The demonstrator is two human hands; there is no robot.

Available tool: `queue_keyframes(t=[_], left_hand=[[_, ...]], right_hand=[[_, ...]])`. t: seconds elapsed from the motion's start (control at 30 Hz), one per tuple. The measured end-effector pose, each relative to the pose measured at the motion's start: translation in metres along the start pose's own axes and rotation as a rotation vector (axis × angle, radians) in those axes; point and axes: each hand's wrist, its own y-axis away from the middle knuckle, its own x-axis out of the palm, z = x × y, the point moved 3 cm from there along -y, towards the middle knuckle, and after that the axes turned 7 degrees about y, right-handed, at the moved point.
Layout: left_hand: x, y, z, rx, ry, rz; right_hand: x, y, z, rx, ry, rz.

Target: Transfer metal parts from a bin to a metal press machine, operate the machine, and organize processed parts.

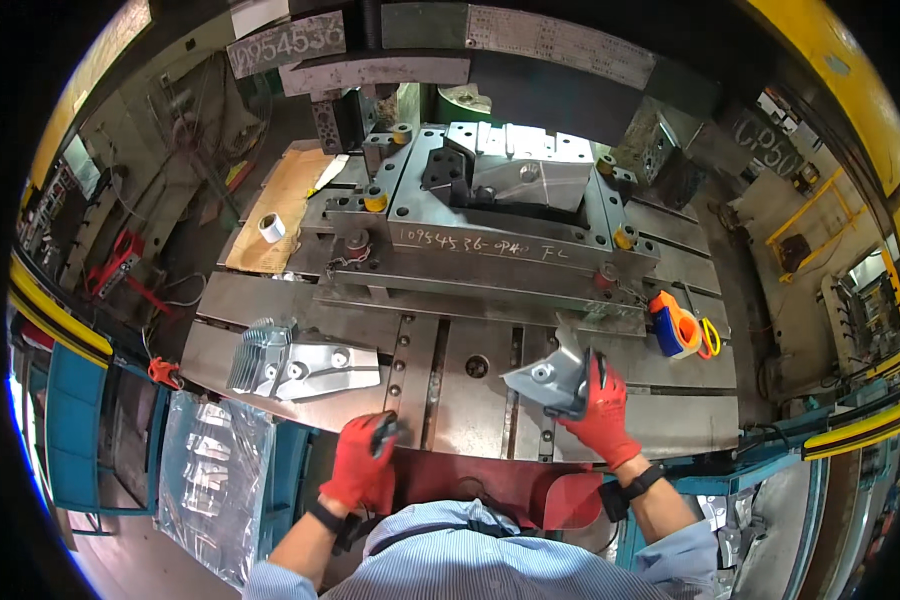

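Observation:
My right hand (606, 420), in a red glove with a dark palm, is closed on the right end of a bent, shiny stamped metal part (543, 374). The part is held tilted above the front of the slotted steel press bed (460, 400). My left hand (362, 465), gloved alike, is at the bed's front edge with its fingers curled in; no object shows in it. Beyond it to the left, a stack of similar stamped parts (315, 370) lies on the bed, nested at its left end. Behind my hands stands a large steel die (500, 245) with a shaped block on top.
An orange-and-blue tape dispenser (676, 326) and a yellow ring (710, 338) are at the right. Brown cardboard (267, 240) with a white roll (271, 228) lies at the left. A plastic-covered surface (210, 480) bears several parts at lower left. Yellow press frame (850, 80) curves at right.

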Motion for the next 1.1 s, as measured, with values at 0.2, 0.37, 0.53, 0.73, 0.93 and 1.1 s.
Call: queue_keyframes(t=[0.2,0.37,0.53,0.73,0.93,1.1], left_hand=[[-0.013,0.101,0.076,-0.441,-0.195,-0.396],[0.005,0.098,0.074,-0.537,-0.204,-0.442],[0.008,0.100,0.095,-0.456,-0.297,-0.252],[0.006,0.102,0.095,-0.478,-0.329,-0.267],[0.006,0.101,0.093,-0.469,-0.299,-0.276],[0.005,0.106,0.098,-0.496,-0.209,-0.270]], right_hand=[[-0.078,-0.130,0.039,-0.215,0.056,-0.198],[-0.101,-0.237,0.057,-0.219,0.305,-0.133],[-0.091,-0.310,0.070,-0.300,0.454,-0.039],[-0.041,-0.342,0.078,-0.456,0.752,-0.108],[-0.004,-0.347,0.079,-0.364,0.927,-0.188],[-0.013,-0.343,0.082,-0.305,0.806,-0.078]])
